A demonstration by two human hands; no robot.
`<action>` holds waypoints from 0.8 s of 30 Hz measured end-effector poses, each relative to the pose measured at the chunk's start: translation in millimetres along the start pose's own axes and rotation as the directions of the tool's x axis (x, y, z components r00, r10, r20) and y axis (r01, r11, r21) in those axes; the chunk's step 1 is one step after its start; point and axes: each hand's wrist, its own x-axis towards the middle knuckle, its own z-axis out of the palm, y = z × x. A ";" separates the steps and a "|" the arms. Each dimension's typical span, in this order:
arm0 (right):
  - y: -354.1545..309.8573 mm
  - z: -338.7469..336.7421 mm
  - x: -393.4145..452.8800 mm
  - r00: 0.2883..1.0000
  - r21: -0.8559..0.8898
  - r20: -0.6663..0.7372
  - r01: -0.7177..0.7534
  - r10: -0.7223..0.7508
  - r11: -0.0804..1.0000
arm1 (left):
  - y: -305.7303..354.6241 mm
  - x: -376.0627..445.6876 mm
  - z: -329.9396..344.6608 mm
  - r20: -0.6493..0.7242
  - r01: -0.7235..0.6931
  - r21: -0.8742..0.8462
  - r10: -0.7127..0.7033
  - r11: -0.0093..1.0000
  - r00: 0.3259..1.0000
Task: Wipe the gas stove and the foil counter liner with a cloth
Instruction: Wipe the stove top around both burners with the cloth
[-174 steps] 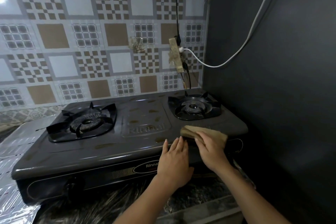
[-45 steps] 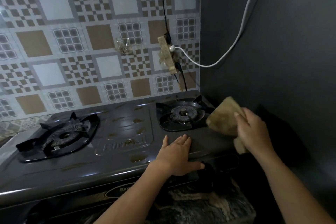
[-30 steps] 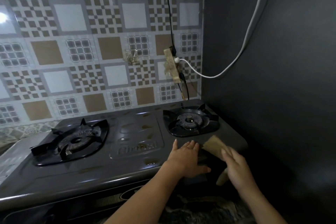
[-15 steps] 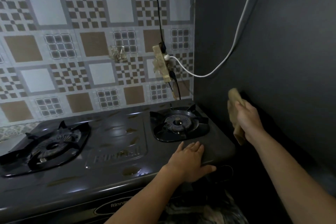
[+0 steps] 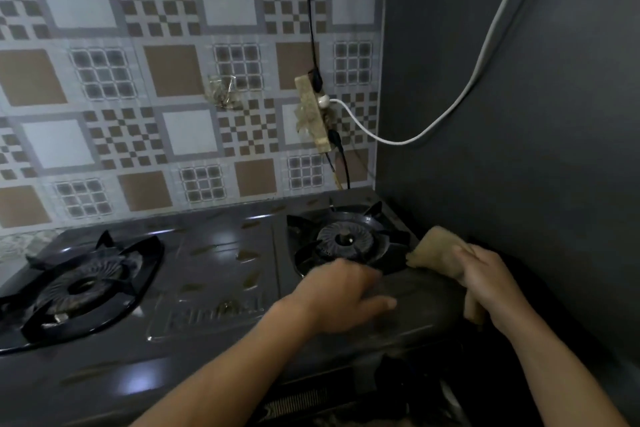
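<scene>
Currently right hand has a closed grip on the folded tan cloth, pressed at the gas stove's right edge, just beside the right burner and near the dark side wall. Left hand is motion-blurred, fingers spread, holding nothing, flat over the stove top just in front of that burner. Left burner sits well apart. Foil counter liner: can't make it out. Power strip hangs on the tiled backsplash.
</scene>
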 end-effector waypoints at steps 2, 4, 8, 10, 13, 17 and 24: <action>-16.1 -2.5 16.5 0.987 0.047 -0.159 0.039 -0.032 0.998 | -28.2 5.0 -18.4 -0.209 0.104 -0.060 -0.114 0.993 0.971; -40.2 1.9 31.1 0.935 -0.025 -0.301 0.187 -0.186 0.982 | -64.2 14.0 -29.8 -0.281 0.251 -0.146 -0.284 0.957 0.917; -82.3 29.8 63.5 0.859 -0.237 -0.330 0.326 -0.391 0.915 | -114.9 29.9 -23.4 0.037 0.488 -0.118 -0.487 0.865 0.872; -78.6 43.0 88.1 0.917 -0.318 -0.216 0.258 -0.334 0.912 | -123.2 31.8 -12.8 0.136 0.513 -0.111 -0.499 0.851 0.856; -49.1 61.2 111.0 0.994 -0.411 0.055 0.106 -0.091 0.906 | -124.9 30.9 -6.4 0.212 0.524 -0.114 -0.494 0.844 0.843; -31.6 62.7 99.6 0.992 -0.213 0.129 0.031 -0.003 0.977 | -121.7 26.7 -9.0 0.272 0.499 -0.040 -0.471 0.866 0.839; -46.9 40.0 82.1 0.996 -0.556 0.006 0.079 -0.091 0.827 | -126.8 24.3 -11.9 0.332 0.444 0.076 -0.442 0.893 0.833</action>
